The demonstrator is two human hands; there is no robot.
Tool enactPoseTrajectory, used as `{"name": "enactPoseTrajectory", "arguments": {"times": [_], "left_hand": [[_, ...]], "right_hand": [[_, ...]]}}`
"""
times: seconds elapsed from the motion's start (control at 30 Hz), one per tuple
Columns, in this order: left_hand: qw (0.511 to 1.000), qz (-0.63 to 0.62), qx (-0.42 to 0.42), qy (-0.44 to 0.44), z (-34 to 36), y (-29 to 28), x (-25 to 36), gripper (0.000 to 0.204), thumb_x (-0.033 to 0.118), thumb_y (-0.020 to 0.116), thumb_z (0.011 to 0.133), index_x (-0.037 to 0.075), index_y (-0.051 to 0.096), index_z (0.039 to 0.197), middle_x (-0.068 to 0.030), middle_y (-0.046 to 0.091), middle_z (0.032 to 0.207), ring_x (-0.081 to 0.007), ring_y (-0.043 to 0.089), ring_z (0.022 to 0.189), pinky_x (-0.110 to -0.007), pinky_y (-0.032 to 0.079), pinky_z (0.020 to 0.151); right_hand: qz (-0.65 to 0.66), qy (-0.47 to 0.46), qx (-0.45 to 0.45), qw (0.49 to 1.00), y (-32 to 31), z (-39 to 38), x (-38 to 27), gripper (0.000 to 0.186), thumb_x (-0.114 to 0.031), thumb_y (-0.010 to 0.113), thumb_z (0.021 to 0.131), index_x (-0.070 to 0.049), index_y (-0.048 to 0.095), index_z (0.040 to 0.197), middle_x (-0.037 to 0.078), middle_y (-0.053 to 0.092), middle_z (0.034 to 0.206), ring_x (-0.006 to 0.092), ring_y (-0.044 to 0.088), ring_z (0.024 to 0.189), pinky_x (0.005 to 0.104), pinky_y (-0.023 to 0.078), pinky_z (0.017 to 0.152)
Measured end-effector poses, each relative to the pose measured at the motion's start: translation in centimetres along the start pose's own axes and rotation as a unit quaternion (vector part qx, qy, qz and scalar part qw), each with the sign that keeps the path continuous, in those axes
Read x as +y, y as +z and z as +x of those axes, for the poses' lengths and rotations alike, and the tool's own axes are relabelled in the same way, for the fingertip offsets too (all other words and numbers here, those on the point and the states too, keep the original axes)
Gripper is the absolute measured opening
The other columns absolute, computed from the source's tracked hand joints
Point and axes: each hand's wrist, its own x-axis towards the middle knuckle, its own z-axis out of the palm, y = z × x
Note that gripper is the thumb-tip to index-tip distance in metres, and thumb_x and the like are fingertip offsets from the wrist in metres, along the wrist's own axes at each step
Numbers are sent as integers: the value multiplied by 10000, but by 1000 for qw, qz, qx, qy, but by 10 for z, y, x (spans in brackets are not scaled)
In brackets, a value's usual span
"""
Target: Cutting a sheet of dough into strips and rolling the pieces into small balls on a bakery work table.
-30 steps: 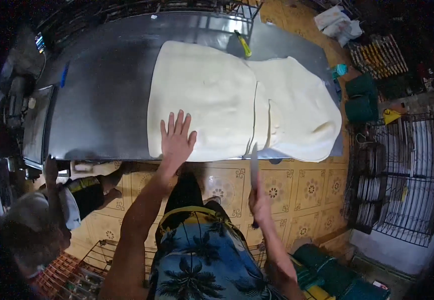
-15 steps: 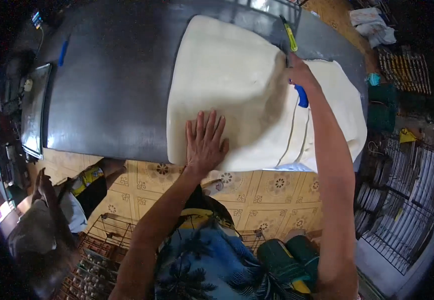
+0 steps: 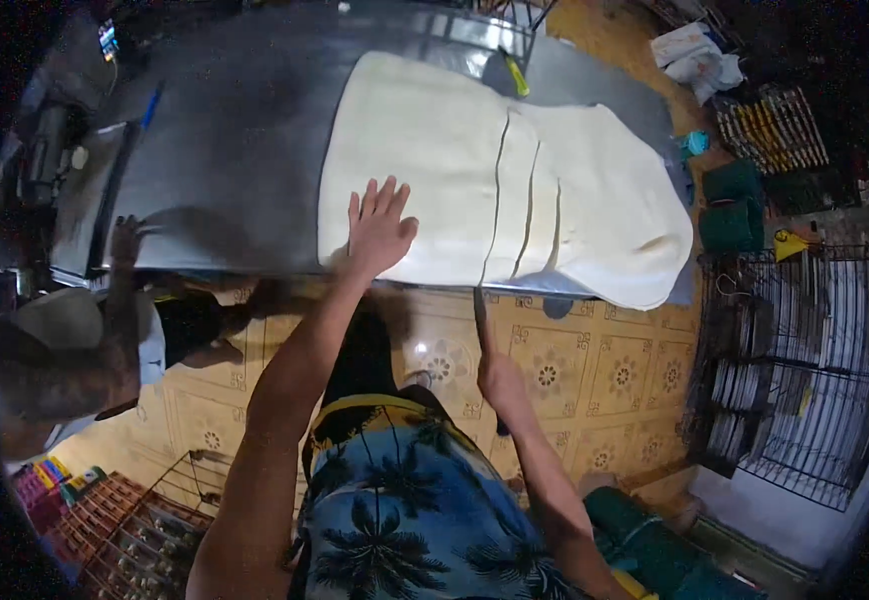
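Note:
A thick, cream-white slab that looks like dough (image 3: 425, 150) lies on the dark table, with several long slits running from its near side toward the far side. My left hand (image 3: 383, 230) rests on the slab's near left part, fingers stretched out, holding nothing. Below the table's near edge, my right hand (image 3: 503, 385) is closed around the handle of a long knife (image 3: 483, 315). Its blade tip points up to the slab's near edge, at the end of the leftmost slit. Most of the handle is hidden by my fingers.
A yellow-green box cutter (image 3: 517, 76) lies on the dark table (image 3: 245, 130) beyond the slab. A blue stick-like thing (image 3: 152, 105) lies far left. Another person's hand (image 3: 127, 240) is by the table's left edge. Wire racks (image 3: 805, 370) stand right; a crate-like rack (image 3: 135, 530) is lower left.
My right hand has drawn the knife from the slab's far side to below its near edge. A new slit shows left of the earlier ones. The other person has reached toward the table.

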Motion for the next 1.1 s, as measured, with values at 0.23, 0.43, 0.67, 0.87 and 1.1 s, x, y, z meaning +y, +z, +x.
{"name": "enactPoseTrajectory", "arguments": {"times": [0.23, 0.43, 0.67, 0.87, 1.1], "left_hand": [[992, 108, 25, -53, -16, -19, -42, 637, 499, 502, 1049, 187, 422, 1599, -165, 299, 1688, -503, 208, 1549, -708, 225, 1204], [995, 23, 94, -8, -11, -11, -53, 643, 476, 551, 1005, 140, 497, 1551, -194, 344, 1659, -510, 277, 1519, -695, 296, 1160], [999, 31, 31, -9, -3, -19, -55, 677, 499, 537, 1021, 150, 440, 1593, -209, 319, 1673, -502, 246, 1538, -670, 238, 1196], [996, 9, 94, 1, -7, -6, -59, 648, 487, 533, 1019, 147, 468, 1567, -183, 316, 1671, -476, 248, 1539, -669, 230, 1197], [995, 37, 82, -35, -10, 2, -51, 649, 544, 438, 1054, 189, 426, 1598, -118, 259, 1713, -413, 148, 1589, -666, 188, 1232]], "right_hand": [[98, -36, 126, 986, -42, 40, -33, 811, -57, 564, 973, -145, 170, 1676, 295, 655, 751, 463, 671, 653, 556, 524, 624], [70, -22, 143, 987, -104, 277, -52, 798, -80, 552, 960, -174, 219, 1679, 249, 689, 850, 345, 675, 692, 470, 526, 657], [-177, -73, 26, 981, -186, 519, -98, 832, -121, 636, 836, -72, 334, 1610, 324, 649, 1275, 450, 691, 1094, 460, 562, 931], [-167, -154, 119, 967, -144, 457, -81, 829, -179, 637, 876, -39, 290, 1615, 306, 583, 1420, 449, 636, 1236, 483, 529, 1020], [7, -63, 100, 993, -2, 159, -54, 817, -108, 534, 985, -142, 113, 1684, 272, 651, 705, 435, 666, 648, 518, 533, 596]]}}
